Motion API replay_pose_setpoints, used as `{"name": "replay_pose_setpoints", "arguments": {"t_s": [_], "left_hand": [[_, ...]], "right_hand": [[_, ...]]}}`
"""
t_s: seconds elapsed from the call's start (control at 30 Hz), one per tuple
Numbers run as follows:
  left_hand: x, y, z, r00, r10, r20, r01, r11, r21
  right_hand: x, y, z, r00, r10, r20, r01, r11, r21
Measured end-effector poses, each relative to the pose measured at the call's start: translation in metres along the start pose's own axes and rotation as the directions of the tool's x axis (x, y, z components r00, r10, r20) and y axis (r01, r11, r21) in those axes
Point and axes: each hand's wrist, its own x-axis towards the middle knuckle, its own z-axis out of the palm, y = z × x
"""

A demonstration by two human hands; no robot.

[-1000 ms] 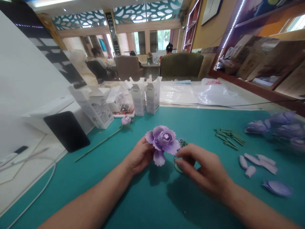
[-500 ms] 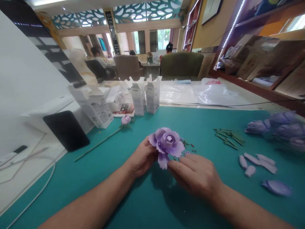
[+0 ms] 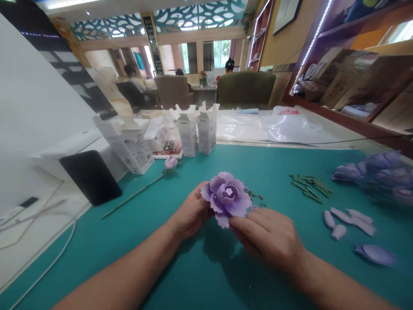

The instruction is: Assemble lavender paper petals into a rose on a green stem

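Observation:
A purple artificial flower point(image 3: 227, 196) with scalloped petals is held above the green mat point(image 3: 161, 271), its centre facing up toward me. My left hand point(image 3: 193, 211) is closed round its underside from the left; the fingertips are hidden beneath the petals. At the lower right, my right hand point(image 3: 269, 230) pinches the edge of the lowest petal between thumb and fingers. Small green and red pieces point(image 3: 258, 197) lie on the mat just behind the flower, partly covered by it and my right hand.
Green stem pieces point(image 3: 311, 187), loose pale petals point(image 3: 351, 219) and several purple blooms point(image 3: 383, 172) lie on the right. To the left are a pink rose on a long stem point(image 3: 171, 162) and a black tablet-like slab point(image 3: 90, 177). Open white boxes point(image 3: 207, 129) stand at the back.
The flower's lower petal has come up closer to the other petals, and the bloom has turned slightly. My right hand has shifted a little right with it.

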Motion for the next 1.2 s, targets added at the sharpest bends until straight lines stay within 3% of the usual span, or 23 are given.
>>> {"name": "replay_pose_setpoints", "arguments": {"t_s": [0.23, 0.43, 0.8, 1.07, 1.2], "left_hand": [[0.001, 0.000, -0.001, 0.999, 0.007, 0.031, -0.007, 1.000, 0.007], [0.002, -0.001, -0.004, 0.999, 0.025, 0.045, -0.026, 0.999, 0.035], [0.004, -0.001, -0.008, 0.998, 0.021, 0.055, -0.024, 0.999, 0.044], [-0.002, 0.003, -0.002, 0.999, 0.013, 0.033, -0.016, 0.997, 0.076], [-0.002, 0.003, -0.001, 1.000, 0.010, 0.022, -0.012, 0.997, 0.073]], "right_hand": [[0.000, -0.001, 0.000, 1.000, 0.018, -0.001, -0.018, 0.999, 0.046], [0.005, 0.004, -0.011, 0.989, 0.144, 0.026, -0.147, 0.971, 0.187], [0.002, 0.015, -0.005, 0.998, 0.057, 0.016, -0.058, 0.997, 0.057], [0.005, 0.014, -0.009, 0.998, 0.058, 0.003, -0.058, 0.995, 0.082], [0.010, 0.013, -0.016, 0.990, 0.137, 0.014, -0.137, 0.972, 0.191]]}}
